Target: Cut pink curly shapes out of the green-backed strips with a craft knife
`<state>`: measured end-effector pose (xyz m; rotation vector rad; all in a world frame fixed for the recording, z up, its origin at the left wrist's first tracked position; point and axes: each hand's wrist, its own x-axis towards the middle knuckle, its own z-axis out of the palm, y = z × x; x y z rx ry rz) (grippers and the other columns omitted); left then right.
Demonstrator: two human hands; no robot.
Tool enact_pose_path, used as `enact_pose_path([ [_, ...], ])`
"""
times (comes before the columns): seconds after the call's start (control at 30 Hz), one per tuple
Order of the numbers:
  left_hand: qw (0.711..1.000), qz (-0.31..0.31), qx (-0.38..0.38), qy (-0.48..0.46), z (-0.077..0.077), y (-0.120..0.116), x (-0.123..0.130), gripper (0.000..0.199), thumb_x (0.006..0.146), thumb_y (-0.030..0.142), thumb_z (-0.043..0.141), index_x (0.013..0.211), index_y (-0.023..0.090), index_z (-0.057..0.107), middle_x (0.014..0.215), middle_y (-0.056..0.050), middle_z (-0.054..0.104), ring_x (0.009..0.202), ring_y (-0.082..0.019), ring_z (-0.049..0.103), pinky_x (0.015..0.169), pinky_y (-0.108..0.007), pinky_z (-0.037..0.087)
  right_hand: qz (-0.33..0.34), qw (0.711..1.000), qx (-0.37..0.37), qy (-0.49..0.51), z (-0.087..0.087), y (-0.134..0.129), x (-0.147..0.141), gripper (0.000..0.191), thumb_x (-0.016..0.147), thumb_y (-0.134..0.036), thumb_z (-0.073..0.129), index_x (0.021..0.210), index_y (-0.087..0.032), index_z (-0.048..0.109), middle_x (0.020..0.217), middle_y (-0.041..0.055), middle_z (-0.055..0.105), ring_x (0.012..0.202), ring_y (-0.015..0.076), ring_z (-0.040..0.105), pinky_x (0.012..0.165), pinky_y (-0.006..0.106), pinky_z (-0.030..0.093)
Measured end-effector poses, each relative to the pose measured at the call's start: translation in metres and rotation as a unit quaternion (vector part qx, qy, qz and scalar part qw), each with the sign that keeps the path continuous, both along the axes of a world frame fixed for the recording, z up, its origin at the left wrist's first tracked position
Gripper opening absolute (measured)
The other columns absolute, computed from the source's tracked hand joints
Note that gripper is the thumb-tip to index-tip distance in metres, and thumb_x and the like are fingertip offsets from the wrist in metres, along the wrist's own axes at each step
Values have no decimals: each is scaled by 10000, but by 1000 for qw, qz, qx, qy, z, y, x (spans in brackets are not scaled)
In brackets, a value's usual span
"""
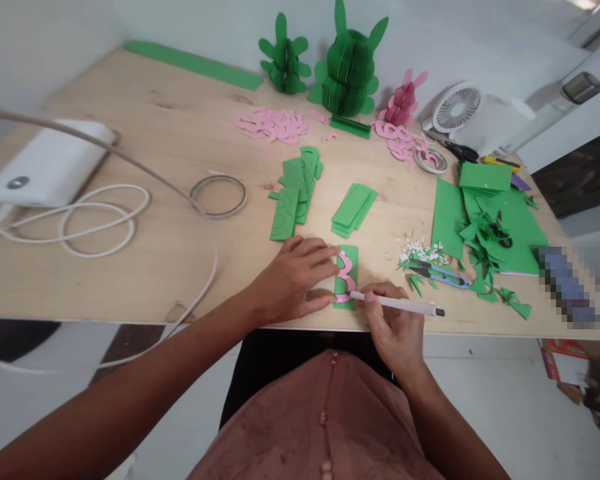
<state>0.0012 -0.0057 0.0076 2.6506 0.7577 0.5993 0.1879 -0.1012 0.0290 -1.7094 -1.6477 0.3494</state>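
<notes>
Near the table's front edge lies a green paper strip (351,257) with a curvy pink paper cutout (347,285) on top of it. My left hand (300,280) is spread flat, its fingertips pressing the left side of the cutout and strip. In my right hand (393,323) is a white pen (405,305), its tip touching the cutout's right edge. Just beyond are a small stack of blank green strips (354,208) and a pile of green strips with drawn curved outlines (295,190).
Blue-handled snips (443,273) lie right among paper scraps, beside green sheets (447,217). Pink cutouts (275,125) lie farther back, before green paper rabbit figures (350,73). A tape roll (219,195), white cable (130,227) and white power bank (50,163) are left.
</notes>
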Motion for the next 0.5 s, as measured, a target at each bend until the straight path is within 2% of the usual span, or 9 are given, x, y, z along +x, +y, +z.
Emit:
enact_pose_path([
  [0.3,1000,3,0,2,0,0,0,260,862,375,596,1069,223,637,1360,-58,584,1247,-282,468,1029,-456,313,8,1000,-8,18,0,-1,-6,214,914,-314,478,804,-219,634,729,12,702,718,190,645,738,350,462],
  [0.5,1000,1,0,1,-1,0,0,248,854,357,606,1062,227,641,1367,-62,577,1255,-284,462,1030,-460,314,-36,996,-28,79,-2,-1,4,212,907,-351,505,795,-224,632,727,13,706,711,195,661,674,321,485],
])
